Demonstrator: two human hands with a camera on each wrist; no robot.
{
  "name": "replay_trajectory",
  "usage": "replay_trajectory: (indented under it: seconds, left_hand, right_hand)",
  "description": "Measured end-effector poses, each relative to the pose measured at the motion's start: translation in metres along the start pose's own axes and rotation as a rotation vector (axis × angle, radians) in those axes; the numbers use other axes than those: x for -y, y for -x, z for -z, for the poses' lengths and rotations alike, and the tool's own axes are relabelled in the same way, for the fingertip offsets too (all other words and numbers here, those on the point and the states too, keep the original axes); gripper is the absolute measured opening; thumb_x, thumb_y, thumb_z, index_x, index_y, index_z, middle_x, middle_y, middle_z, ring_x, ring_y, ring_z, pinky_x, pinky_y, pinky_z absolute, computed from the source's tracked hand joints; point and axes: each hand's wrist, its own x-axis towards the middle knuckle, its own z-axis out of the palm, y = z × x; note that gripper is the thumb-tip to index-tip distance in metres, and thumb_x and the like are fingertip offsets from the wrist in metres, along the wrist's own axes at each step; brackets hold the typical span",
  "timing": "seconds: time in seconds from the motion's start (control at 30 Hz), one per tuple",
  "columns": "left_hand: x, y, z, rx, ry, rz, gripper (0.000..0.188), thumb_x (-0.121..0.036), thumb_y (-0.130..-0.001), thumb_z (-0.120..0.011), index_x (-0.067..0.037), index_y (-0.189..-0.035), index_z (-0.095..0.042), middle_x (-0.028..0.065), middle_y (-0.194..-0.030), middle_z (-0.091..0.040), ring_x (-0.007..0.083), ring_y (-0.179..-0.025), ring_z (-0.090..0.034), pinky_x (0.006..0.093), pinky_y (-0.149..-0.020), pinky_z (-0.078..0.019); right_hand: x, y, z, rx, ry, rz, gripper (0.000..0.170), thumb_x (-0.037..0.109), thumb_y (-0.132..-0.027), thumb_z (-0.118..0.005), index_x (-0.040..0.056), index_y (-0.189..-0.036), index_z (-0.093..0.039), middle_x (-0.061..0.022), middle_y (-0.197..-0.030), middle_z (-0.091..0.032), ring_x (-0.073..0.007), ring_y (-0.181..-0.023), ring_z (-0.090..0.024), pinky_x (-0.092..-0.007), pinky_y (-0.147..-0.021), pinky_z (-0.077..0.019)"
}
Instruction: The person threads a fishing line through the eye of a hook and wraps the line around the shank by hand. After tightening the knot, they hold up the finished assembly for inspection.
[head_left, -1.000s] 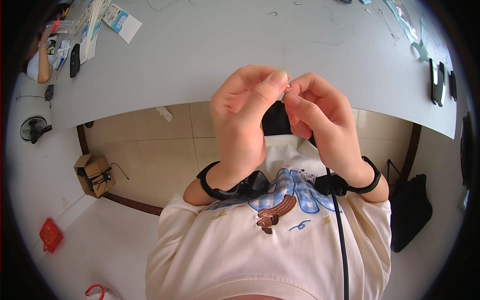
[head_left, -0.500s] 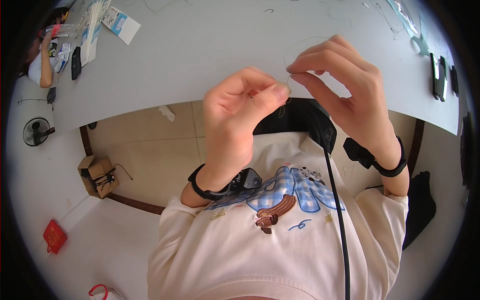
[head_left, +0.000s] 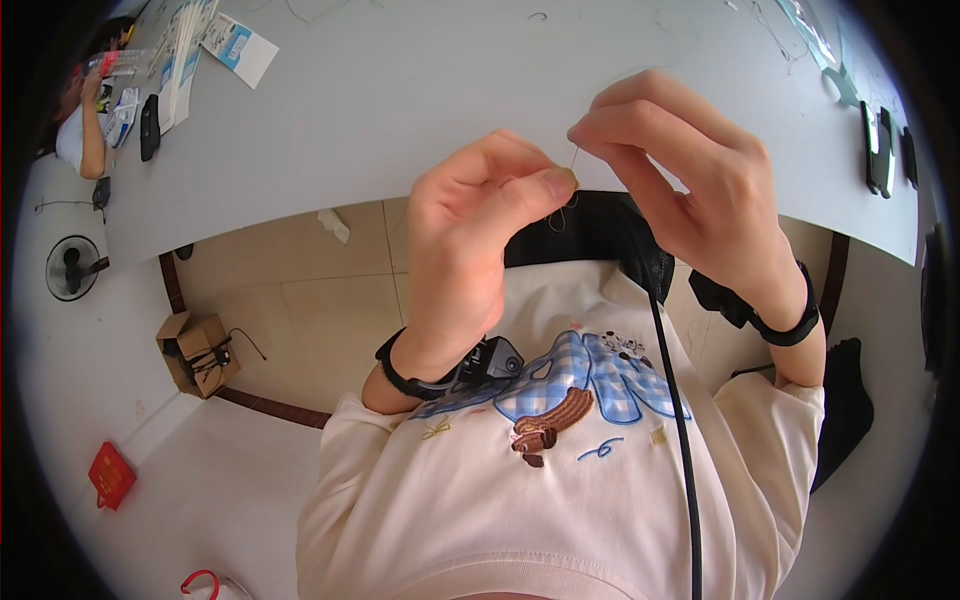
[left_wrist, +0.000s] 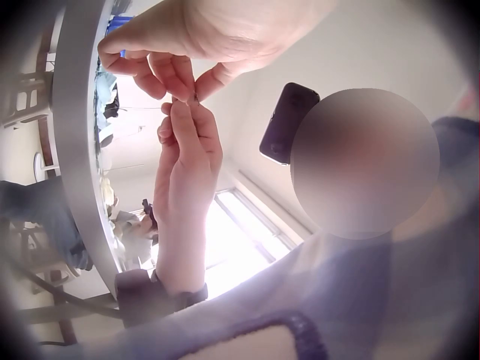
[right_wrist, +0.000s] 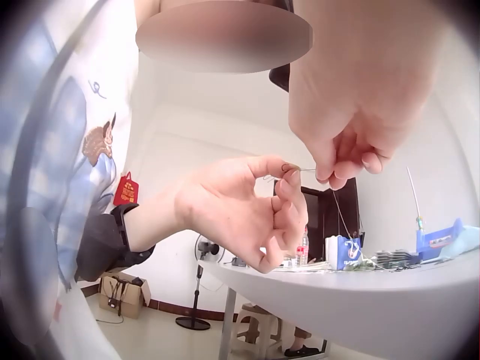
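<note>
In the head view a thin line (head_left: 574, 158) spans the short gap between the two hands, above the table's near edge. Thumb and forefinger of my left hand (head_left: 462, 225) pinch its lower end, and fine loops (head_left: 562, 217) hang just below those fingertips. Higher and to the right, my right hand (head_left: 690, 165) pinches the line's upper end between thumb and fingertips. The right wrist view shows a small brownish curved piece (right_wrist: 288, 168) at the left fingertips; most of it is hidden. A loose strand (right_wrist: 343, 214) trails down beneath the right fingers.
On the grey table (head_left: 350, 120) lie a small dark curved hook (head_left: 538, 16), cards (head_left: 240, 50), and dark flat objects (head_left: 878, 150) at the right. Another person's arm (head_left: 92, 140) shows far left. A black cable (head_left: 680, 430) runs down over the shirt.
The hands were together at first, around a small curved piece. My right hand has moved up and right, drawing the line out between them. The left hand has shifted only slightly.
</note>
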Motion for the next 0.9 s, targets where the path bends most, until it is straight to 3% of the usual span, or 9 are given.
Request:
replay_trajectory:
  seconds: [0.27,0.37,0.47,0.57,0.7,0.77,0.9]
  left_hand:
    - [0.001,-0.001,0.000,-0.037,0.015,-0.006,0.006,-0.002,-0.075,-0.055,0.002,-0.075,-0.059,0.0047,-0.074,-0.057,0.0114,-0.074,-0.052,0.0235,-0.071,-0.0383]
    - [0.002,-0.002,-0.003,-0.089,0.060,-0.048,0.008,-0.004,-0.076,-0.055,0.002,-0.076,-0.059,0.0045,-0.075,-0.057,0.0117,-0.074,-0.051,0.0242,-0.071,-0.0375]
    - [0.004,-0.004,-0.005,-0.125,0.131,-0.090,0.009,-0.008,-0.077,-0.054,0.000,-0.078,-0.059,0.0039,-0.077,-0.056,0.0112,-0.076,-0.049,0.0248,-0.072,-0.0358]
    - [0.003,-0.005,-0.008,-0.148,0.186,-0.058,0.010,-0.011,-0.078,-0.055,-0.002,-0.079,-0.059,0.0028,-0.077,-0.055,0.0103,-0.077,-0.046,0.0251,-0.073,-0.0336]
    - [0.001,-0.003,-0.015,-0.166,0.244,-0.008,0.010,-0.013,-0.077,-0.056,-0.004,-0.078,-0.059,0.0008,-0.076,-0.053,0.0097,-0.075,-0.043,0.0250,-0.071,-0.0316]
    - [0.002,-0.002,-0.012,-0.169,0.239,-0.014,0.010,-0.014,-0.077,-0.055,-0.004,-0.077,-0.058,0.0004,-0.076,-0.052,0.0096,-0.076,-0.042,0.0249,-0.071,-0.0315]
    - [0.002,-0.002,-0.007,-0.127,0.248,0.014,0.010,-0.015,-0.078,-0.054,-0.005,-0.078,-0.058,0.0001,-0.077,-0.050,0.0095,-0.076,-0.042,0.0248,-0.071,-0.0313]
  right_hand:
    - [0.001,0.000,-0.001,-0.076,0.049,0.022,0.019,-0.012,-0.068,-0.060,-0.0002,-0.084,-0.060,-0.0083,-0.075,-0.056,-0.0185,-0.064,-0.055,-0.0244,-0.058,-0.0445]
    - [0.015,0.005,0.002,-0.164,0.047,-0.133,0.017,-0.008,-0.072,-0.060,-0.0016,-0.087,-0.057,-0.0065,-0.076,-0.055,-0.0129,-0.063,-0.052,-0.0219,-0.057,-0.0419]
    - [0.023,0.017,0.001,-0.100,-0.245,-0.361,0.014,-0.002,-0.080,-0.058,-0.0049,-0.092,-0.052,-0.0034,-0.077,-0.051,-0.0066,-0.065,-0.047,-0.0183,-0.060,-0.0374]
    - [0.029,0.018,-0.014,-0.065,-0.464,-0.510,0.016,-0.001,-0.079,-0.060,-0.0039,-0.093,-0.053,-0.0023,-0.077,-0.051,-0.0046,-0.063,-0.047,-0.0169,-0.056,-0.0373]
    - [0.027,0.016,-0.032,-0.151,-0.566,-0.481,0.016,-0.001,-0.079,-0.060,-0.0037,-0.093,-0.053,-0.0010,-0.075,-0.051,-0.0036,-0.063,-0.047,-0.0169,-0.053,-0.0370]
    - [0.030,0.014,-0.034,-0.235,-0.814,-0.557,0.012,0.001,-0.081,-0.058,-0.0023,-0.091,-0.053,-0.0004,-0.074,-0.052,-0.0035,-0.060,-0.046,-0.0180,-0.050,-0.0357]
    - [0.034,0.015,-0.029,-0.179,-1.082,-0.675,0.010,0.010,-0.084,-0.054,0.0011,-0.087,-0.051,0.0002,-0.073,-0.049,-0.0040,-0.052,-0.041,-0.0194,-0.045,-0.0309]
